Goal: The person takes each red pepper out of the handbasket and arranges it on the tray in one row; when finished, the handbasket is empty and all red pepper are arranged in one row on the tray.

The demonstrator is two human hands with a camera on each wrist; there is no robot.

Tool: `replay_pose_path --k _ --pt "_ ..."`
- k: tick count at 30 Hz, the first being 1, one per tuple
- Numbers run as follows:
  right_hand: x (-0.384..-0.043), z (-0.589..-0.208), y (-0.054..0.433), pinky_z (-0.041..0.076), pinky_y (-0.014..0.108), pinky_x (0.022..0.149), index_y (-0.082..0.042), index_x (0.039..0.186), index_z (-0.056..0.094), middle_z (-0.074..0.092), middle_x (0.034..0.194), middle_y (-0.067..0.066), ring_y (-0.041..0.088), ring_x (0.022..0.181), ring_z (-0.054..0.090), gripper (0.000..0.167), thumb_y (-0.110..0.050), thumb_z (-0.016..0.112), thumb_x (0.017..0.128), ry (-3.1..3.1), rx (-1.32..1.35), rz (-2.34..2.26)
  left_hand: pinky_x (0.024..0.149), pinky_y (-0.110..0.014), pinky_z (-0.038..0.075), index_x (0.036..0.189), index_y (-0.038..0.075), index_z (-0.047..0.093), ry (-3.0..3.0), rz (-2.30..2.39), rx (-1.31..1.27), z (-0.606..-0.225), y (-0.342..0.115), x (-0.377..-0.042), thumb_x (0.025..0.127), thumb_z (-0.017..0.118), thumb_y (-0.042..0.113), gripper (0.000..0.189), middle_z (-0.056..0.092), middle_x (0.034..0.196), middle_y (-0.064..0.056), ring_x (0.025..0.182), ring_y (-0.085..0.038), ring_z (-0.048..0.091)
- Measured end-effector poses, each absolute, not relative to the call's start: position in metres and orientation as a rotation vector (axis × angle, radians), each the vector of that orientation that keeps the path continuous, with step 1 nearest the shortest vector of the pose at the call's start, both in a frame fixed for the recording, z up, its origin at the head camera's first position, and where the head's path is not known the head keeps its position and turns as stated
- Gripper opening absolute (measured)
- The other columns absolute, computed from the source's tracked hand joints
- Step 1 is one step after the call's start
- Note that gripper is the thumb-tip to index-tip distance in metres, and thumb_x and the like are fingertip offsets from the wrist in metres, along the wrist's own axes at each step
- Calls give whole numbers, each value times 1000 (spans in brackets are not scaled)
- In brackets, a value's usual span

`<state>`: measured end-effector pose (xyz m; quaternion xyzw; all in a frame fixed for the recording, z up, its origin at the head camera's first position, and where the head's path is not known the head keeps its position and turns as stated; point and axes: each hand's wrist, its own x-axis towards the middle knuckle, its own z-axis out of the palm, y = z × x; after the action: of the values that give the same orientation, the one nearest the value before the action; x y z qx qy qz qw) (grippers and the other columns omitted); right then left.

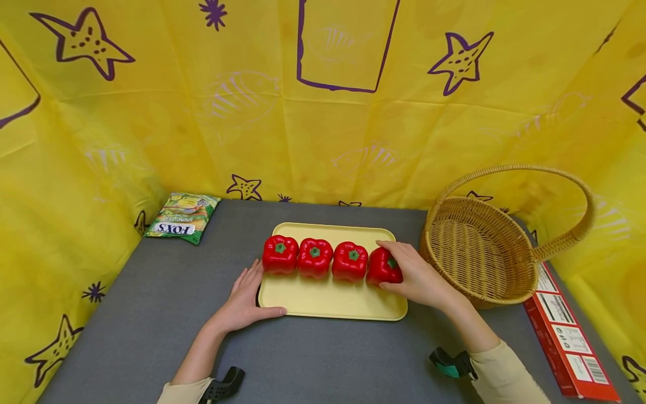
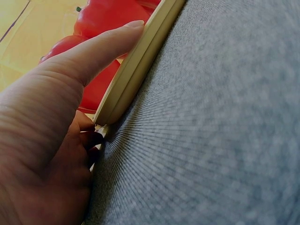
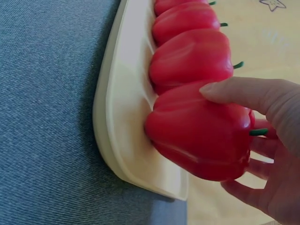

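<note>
Several red bell peppers stand in a row on a pale yellow tray (image 1: 313,297), green stems up. My right hand (image 1: 419,275) grips the rightmost bell pepper (image 3: 201,133), thumb on its near side and fingers round the far side. That pepper leans a little beside its neighbour (image 3: 192,58). At the tray's left end, my left hand (image 1: 244,303) lies with fingers spread along the short side. Its thumb (image 2: 101,49) rests against the tray's near rim, close to the leftmost pepper (image 1: 280,254).
A wicker basket (image 1: 474,252) with a tall handle stands right of the tray, close to my right forearm. A red and white box (image 1: 570,336) lies beside it. At the back left is a green snack packet (image 1: 184,216). Yellow patterned cloth (image 1: 323,140) hangs behind the grey table.
</note>
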<state>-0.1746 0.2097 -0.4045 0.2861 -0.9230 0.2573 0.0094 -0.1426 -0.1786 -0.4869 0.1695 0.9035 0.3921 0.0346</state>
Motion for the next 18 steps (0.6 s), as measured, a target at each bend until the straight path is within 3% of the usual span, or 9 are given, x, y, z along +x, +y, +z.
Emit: replay_pose_path --k 10,18 --pt "-173 -410 215 38 57 102 0 146 35 43 142 20 38 129 38 93 -20 88 72 -2880 845 891 113 -56 1 156 5 14 2787 1204 541 -487 -179 -143 73 81 50 116 14 161 -16 147 -37 5" --pt "-173 -410 217 47 53 93 2 137 42 50 130 19 34 119 49 83 -20 88 72 -2899 753 943 114 -56 1 156 5 14 2775 1215 522 -486 -179 -142 73 81 50 115 14 161 -17 147 -36 5"
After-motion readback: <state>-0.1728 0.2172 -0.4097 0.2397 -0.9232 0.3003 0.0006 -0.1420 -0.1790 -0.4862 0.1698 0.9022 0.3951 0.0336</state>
